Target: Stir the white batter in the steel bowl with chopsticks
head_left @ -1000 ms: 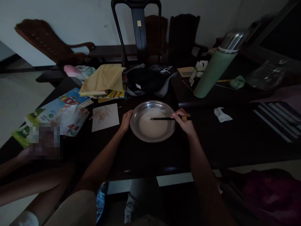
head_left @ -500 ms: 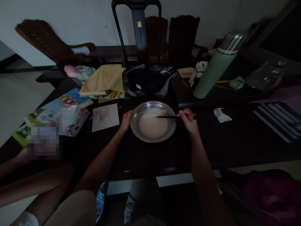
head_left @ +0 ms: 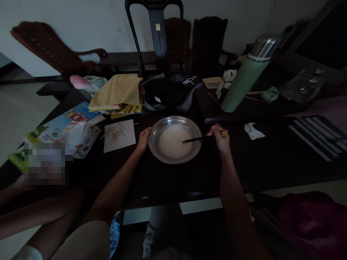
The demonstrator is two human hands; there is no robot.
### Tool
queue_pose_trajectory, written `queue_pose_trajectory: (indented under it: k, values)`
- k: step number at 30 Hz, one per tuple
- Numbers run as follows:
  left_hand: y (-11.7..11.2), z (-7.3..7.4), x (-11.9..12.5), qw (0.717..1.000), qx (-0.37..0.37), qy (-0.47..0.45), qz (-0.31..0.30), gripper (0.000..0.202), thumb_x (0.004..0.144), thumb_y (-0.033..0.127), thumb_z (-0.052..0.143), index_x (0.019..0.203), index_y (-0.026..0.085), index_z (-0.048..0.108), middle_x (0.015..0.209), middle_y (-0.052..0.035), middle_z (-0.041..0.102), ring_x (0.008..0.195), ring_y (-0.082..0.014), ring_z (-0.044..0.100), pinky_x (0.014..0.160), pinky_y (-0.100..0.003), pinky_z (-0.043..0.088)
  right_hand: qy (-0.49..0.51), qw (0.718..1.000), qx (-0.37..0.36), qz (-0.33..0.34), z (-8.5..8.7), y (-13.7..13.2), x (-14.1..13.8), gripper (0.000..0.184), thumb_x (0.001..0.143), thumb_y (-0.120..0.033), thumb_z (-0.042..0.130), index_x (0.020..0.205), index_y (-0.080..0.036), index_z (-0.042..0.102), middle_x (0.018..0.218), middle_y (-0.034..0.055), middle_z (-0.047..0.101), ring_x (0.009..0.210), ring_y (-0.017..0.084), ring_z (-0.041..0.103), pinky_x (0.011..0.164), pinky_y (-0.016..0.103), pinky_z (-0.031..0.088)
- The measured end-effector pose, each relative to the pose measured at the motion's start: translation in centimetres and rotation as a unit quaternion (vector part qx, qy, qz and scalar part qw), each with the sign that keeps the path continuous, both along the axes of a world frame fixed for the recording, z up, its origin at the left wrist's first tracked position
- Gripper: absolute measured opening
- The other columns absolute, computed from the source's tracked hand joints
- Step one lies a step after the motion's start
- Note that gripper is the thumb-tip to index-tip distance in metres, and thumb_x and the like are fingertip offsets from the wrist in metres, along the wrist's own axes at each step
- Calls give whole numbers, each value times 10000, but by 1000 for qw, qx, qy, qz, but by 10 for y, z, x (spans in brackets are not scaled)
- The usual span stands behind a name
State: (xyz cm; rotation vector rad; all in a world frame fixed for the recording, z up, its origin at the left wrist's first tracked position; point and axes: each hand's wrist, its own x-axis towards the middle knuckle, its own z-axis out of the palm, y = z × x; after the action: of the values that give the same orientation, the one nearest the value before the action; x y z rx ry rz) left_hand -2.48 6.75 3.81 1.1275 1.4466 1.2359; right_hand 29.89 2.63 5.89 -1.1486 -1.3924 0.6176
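Note:
A round metal pan (head_left: 156, 153) with a pale batter (head_left: 172, 142) in it sits on the dark table (head_left: 271, 159) in front of me. My left hand (head_left: 143, 139) grips the pan's left rim with curled fingers. My right hand (head_left: 220, 139) is closed around a pair of dark chopsticks (head_left: 195, 139), whose tips dip into the right side of the batter.
A white paper with several toothpicks (head_left: 119, 134) lies left of the pan. A green thermos (head_left: 244, 77) stands at the back right, with a crumpled tissue (head_left: 252, 130) nearer. Books, a yellow cloth (head_left: 118, 90) and a dark cap (head_left: 165, 92) lie behind. Another person's arm (head_left: 29, 211) rests at the lower left.
My right hand has drawn back to the right, and the chopstick tips have slid from the middle of the batter to its right side. My left hand stays on the rim.

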Motion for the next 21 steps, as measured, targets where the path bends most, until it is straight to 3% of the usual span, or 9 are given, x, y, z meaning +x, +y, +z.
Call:
queue_pose_trajectory:
  k: [5,11,14,17,21]
  values:
    - [0,-2,-1,1000,2,1,-8,352,835,450,583,595,204,506,544,40,452,530,-117,394,516,-252,340,-60,993,-6,102,1,1,-13,419,878,-607,606,657,-262,691,696,16,647,722,195,615,713,365,485]
    - [0,-2,0,1000,7,-4,-1,344,851,397,572,581,201,488,541,48,438,524,-110,377,518,-247,337,-18,1000,3,17,1,1,-4,469,921,-586,548,605,-250,636,637,7,601,701,191,587,740,374,476]
    - [0,-1,0,1000,10,4,-2,350,848,389,576,570,203,474,543,49,428,532,-112,375,520,-247,333,-4,998,-16,67,0,-2,-4,467,923,-566,556,592,-247,640,645,5,594,681,182,588,721,366,478]
    - [-1,0,-1,1000,12,6,-4,349,853,395,571,575,204,482,548,46,433,539,-115,379,524,-251,337,-55,990,-2,133,-1,-1,-17,351,889,-525,635,667,-259,692,713,12,642,734,191,611,724,365,479]
    - [0,0,0,1000,3,4,2,356,849,415,574,577,201,492,539,41,445,541,-116,387,528,-251,352,-81,994,26,67,-3,4,-18,322,875,-498,665,661,-257,667,693,6,639,735,194,595,721,360,468]
